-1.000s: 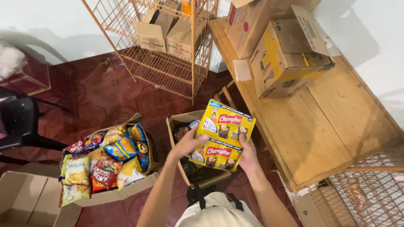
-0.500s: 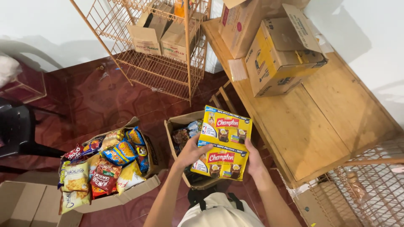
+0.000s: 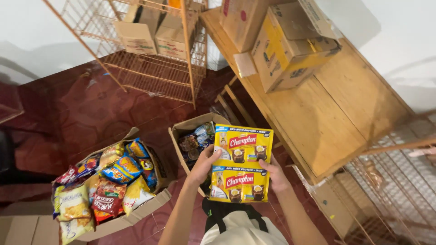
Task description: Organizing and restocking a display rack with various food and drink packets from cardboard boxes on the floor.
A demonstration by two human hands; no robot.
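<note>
Fingers [image 3: 213, 156] of the left hand [image 3: 204, 164] and right hand [image 3: 274, 174] are closed on the edges of two joined yellow sachet packs [image 3: 240, 163], held flat and face-up above the small open carton [image 3: 190, 129] for viewing

Yellow packets over a dark red floor

Two yellow packets [image 3: 240, 163] are showing red banners; the tabletop [image 3: 336, 113] is glowing honey-brown beside an orange wire rack [image 3: 154, 68].

Two bare forearms without sleeves, watch or rings, left hand [image 3: 205, 164] at about 11 o'clock of the torso, right hand [image 3: 275, 174] at 1 o'clock, pale cream top, black strap looped across the chest.
</note>
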